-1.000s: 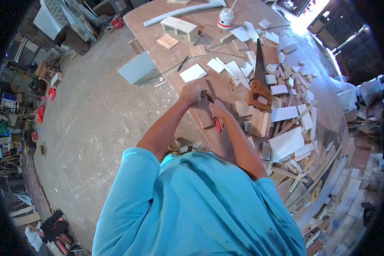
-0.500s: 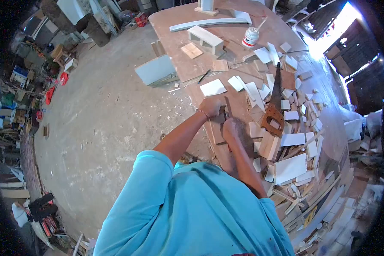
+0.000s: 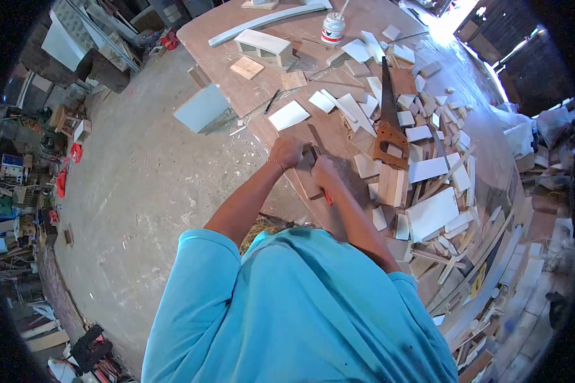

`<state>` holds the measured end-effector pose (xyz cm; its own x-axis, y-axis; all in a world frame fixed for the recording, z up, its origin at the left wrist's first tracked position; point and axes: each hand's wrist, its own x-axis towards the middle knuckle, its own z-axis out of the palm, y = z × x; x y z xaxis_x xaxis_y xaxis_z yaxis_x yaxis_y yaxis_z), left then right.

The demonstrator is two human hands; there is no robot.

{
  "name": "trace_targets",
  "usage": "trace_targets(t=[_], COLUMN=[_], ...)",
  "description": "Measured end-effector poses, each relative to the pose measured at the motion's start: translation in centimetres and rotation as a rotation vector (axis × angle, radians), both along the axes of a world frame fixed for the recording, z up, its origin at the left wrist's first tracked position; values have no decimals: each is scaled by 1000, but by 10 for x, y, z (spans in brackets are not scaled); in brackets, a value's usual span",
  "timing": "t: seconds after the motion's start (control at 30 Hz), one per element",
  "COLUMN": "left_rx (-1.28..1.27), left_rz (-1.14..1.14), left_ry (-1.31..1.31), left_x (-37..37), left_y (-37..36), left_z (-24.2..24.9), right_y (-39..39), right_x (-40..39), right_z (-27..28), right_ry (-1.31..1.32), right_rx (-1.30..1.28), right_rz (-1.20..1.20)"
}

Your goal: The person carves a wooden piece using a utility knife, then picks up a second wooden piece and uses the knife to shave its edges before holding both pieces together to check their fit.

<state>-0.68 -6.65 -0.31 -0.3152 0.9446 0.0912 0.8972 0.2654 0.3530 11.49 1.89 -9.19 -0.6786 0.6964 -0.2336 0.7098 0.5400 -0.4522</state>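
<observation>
A narrow brown strip of wood (image 3: 308, 184) lies near the table's left edge, running under both hands. My left hand (image 3: 287, 152) is closed at that strip, its fingers curled over it and partly hidden. Just right of it, my right hand (image 3: 326, 171) is wrapped round a red-handled tool (image 3: 328, 197); only the red end shows below the fist. A dark part shows between the two hands, too small to make out clearly. Beyond the left hand lies a white rectangular piece (image 3: 289, 115). The handsaw (image 3: 390, 143) lies to the right, apart from both hands.
White and brown wood offcuts (image 3: 434, 214) crowd the table's right side. A white jar (image 3: 333, 28) with a stick in it, a small wooden frame (image 3: 264, 45) and a curved strip (image 3: 268, 23) stand farther back. Concrete floor (image 3: 147, 204) lies left of the table (image 3: 214, 60).
The view has shifted, so the table and its things appear farther left and higher. Both hands stay close together at the wood strip, and more of the red handle shows.
</observation>
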Motion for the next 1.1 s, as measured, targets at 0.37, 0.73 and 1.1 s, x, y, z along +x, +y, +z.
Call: trace_targets(t=[0.37,0.73,1.1], left_rx=[-163,-257,-89], left_rz=[77,70,1], left_ry=[27,-84,-116], left_x=[-17,-17,-7], left_y=[13,15,8], left_z=[-4,-6,8], right_y=[-30,-26,-42], right_x=[11,0,1], right_z=[109,50,61], right_ry=[58,-75,-34], right_rx=[-303,-106,38], right_rz=[-184,-89,-59])
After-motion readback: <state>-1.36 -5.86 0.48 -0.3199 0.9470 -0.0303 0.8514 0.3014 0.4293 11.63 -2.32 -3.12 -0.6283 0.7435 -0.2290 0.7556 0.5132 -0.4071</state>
